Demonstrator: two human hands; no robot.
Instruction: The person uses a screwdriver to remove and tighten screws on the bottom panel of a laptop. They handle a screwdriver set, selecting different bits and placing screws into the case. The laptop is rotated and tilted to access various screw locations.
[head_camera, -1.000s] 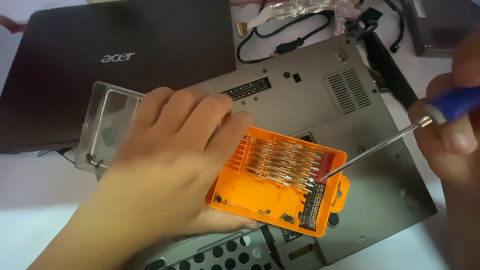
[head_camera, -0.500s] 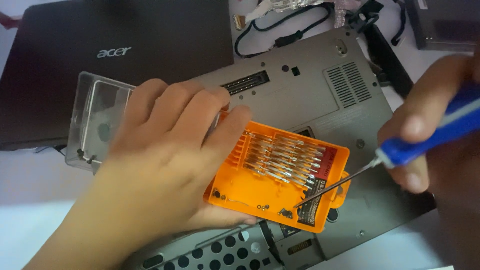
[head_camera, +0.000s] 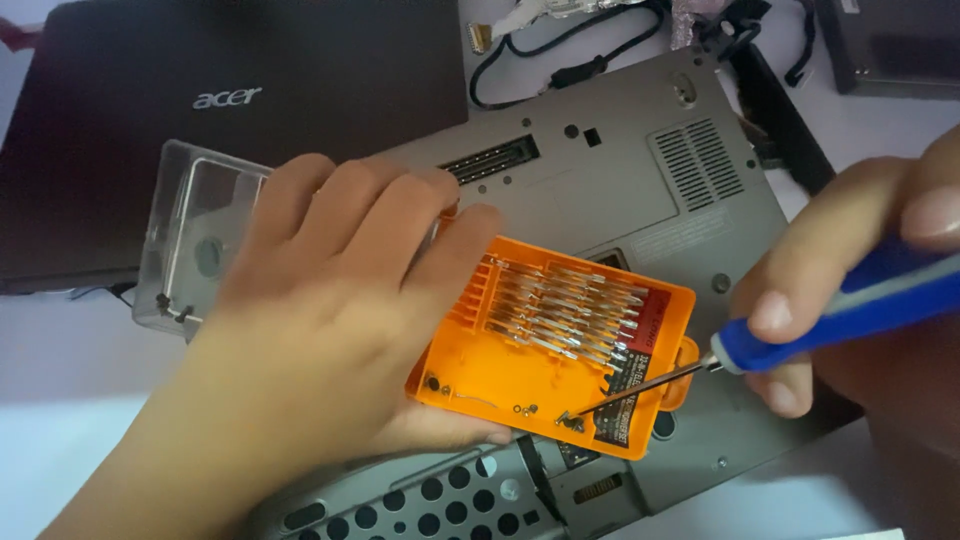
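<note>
Left hand: the left hand (head_camera: 330, 330) lies palm-down over the near-left edge of the flat orange plastic bit case (head_camera: 555, 345), fingers wrapped on its edge, thumb tucked beneath, clamped on it, seemingly to steady it as a tray.
Right hand: the right hand (head_camera: 860, 300) pinches the blue-handled precision screwdriver (head_camera: 790, 335), fingers closed around the handle, shaft angled down and left.
Screwdriver tip: it touches the case's open recess beside a few tiny dark screws (head_camera: 568, 420), so the loose screws sit together in one spot.
Bit case: it rests on the upturned grey laptop base (head_camera: 620, 190), its row of silver bits in slots above the screws.
Clear lid: a transparent plastic lid (head_camera: 195, 240) lies open, just left of the left hand, partly under it.
Laptop base: underside up, vent grille at the far right, perforated metal bracket (head_camera: 400, 500) at the near edge.
Around: a closed dark laptop (head_camera: 200, 130) sits far left; black cables (head_camera: 570, 60) trail beyond the base.
</note>
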